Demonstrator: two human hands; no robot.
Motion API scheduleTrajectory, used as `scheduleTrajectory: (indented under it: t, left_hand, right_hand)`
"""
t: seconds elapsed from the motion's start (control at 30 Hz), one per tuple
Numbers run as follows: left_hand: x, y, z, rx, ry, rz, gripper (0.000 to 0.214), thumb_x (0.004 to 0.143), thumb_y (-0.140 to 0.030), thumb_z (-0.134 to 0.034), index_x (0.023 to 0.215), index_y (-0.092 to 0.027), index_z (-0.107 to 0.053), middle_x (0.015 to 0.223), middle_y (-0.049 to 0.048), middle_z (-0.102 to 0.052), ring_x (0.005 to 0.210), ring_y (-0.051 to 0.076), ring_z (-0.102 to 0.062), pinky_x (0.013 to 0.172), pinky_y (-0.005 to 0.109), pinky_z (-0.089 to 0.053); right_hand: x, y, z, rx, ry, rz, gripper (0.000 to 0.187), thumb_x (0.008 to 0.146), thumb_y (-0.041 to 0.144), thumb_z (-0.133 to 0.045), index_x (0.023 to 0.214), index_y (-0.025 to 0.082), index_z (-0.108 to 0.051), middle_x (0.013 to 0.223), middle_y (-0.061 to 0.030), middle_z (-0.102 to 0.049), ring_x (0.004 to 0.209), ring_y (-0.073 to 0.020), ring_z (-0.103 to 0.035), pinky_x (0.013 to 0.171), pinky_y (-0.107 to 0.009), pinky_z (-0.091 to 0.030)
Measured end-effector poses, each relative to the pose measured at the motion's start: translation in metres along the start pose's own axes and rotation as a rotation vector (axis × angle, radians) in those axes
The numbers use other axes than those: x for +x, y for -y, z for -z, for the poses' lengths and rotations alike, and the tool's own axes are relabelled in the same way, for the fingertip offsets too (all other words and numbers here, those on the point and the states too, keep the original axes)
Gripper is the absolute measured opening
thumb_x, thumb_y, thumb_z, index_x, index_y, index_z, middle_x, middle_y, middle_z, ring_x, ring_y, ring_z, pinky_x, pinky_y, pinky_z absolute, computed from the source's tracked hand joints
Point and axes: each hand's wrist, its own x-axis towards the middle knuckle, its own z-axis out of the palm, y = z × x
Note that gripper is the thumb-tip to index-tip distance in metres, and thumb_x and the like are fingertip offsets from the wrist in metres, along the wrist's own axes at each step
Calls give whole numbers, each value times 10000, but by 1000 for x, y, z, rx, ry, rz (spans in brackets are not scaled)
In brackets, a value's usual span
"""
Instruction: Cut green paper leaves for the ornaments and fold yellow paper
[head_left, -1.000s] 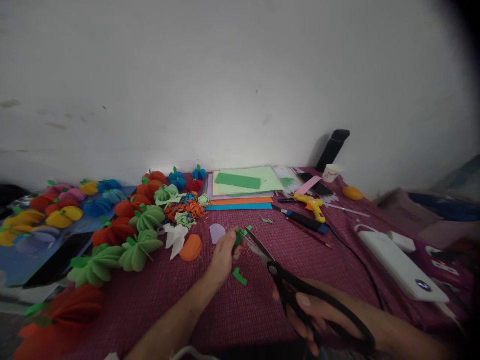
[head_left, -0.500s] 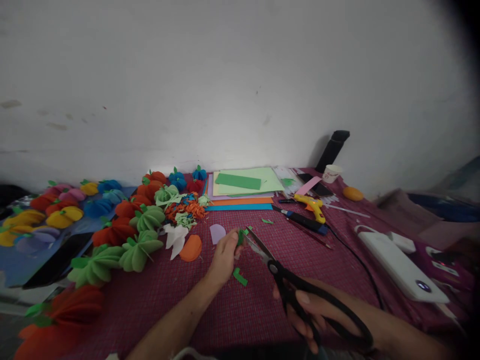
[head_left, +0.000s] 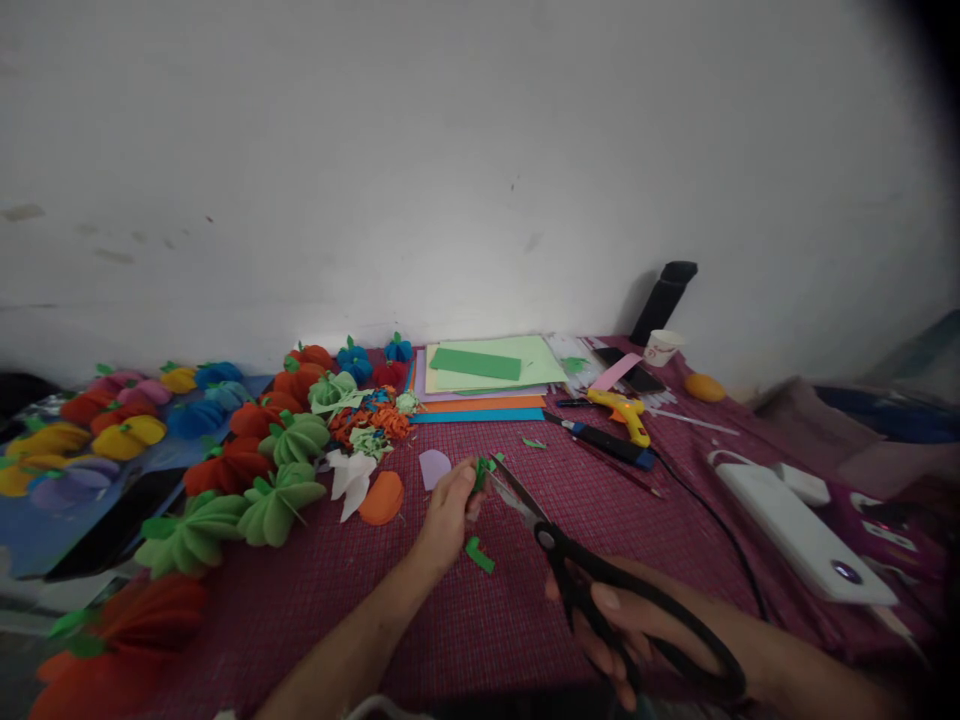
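My left hand (head_left: 448, 507) is closed, pinching a small piece of green paper (head_left: 481, 472) between thumb and fingers. A pair of black-handled scissors (head_left: 574, 560) is in my right hand (head_left: 622, 625), its fingers through the handles. The blades are parted, and their tips reach the green paper at my left fingertips. Below that hand a green paper scrap (head_left: 479, 555) lies on the dark red cloth. Beside the left hand are a lilac paper cutout (head_left: 434, 467) and an orange paper cutout (head_left: 382, 498).
Several paper pumpkins (head_left: 225, 465) crowd the left side, beside a heap of paper shreds (head_left: 375, 415). Stacked paper sheets (head_left: 540, 362) lie at the back. To the right are a yellow glue gun (head_left: 624, 412), a cutter knife (head_left: 611, 445), a paper cup (head_left: 663, 347) and a white power bank (head_left: 802, 530).
Almost nothing differs. Both hands keep their places, with the scissor blades still parted at the green paper; the view has shifted very slightly.
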Motion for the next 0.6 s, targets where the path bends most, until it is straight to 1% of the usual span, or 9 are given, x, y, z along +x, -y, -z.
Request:
scheduleTrajectory:
  t: [0.1,0.2,0.33,0.47,0.53,0.6]
  left_hand:
    - [-1,2,1,-71,47,-19,227,778,-381,-485,715,-165,-505,620,-34,-437,508,72,-315,477,200,-244]
    - [-2,2,2,-114,68,-8,186,754,-345,-521,723,-161,-529,611,-36,-433,504,68,-312,482,201,-250]
    - [-2,1,2,-143,55,14,201,744,-353,-535,698,-157,-525,596,-35,-427,491,65,-299,463,204,-233]
    - [0,1,2,-99,23,4,238,772,-372,-505,679,-154,-527,582,-33,-433,489,66,-316,472,206,-243]
    - [1,2,1,-60,16,12,273,783,-397,-484,669,-152,-523,562,-36,-418,484,69,-316,467,205,-241]
    - [2,4,1,-21,10,23,300,793,-418,-464,669,-151,-517,558,-37,-408,487,72,-316,462,204,-237]
  right_hand:
    - [-1,1,-1,-17,-14,8,483,842,523,-398,1117,132,-467,720,-22,-536,547,-84,-530,519,-208,-418]
    - [-1,1,-1,-16,-23,11,496,828,545,-404,1097,135,-476,710,-20,-533,541,-90,-525,525,-223,-434]
    - [-1,1,-1,-20,-34,-10,488,825,543,-411,1095,142,-475,703,-15,-530,538,-87,-520,510,-207,-421]
    - [-2,1,-1,-35,-38,-9,496,821,556,-399,1079,139,-475,697,-16,-531,525,-91,-517,502,-216,-416]
    - [-2,4,0,-67,-54,-11,470,803,538,-449,1061,145,-478,690,-8,-520,539,-96,-511,512,-225,-420]
    - [1,9,3,-142,-141,15,423,761,484,-545,1034,167,-479,716,2,-507,576,-99,-503,536,-231,-423]
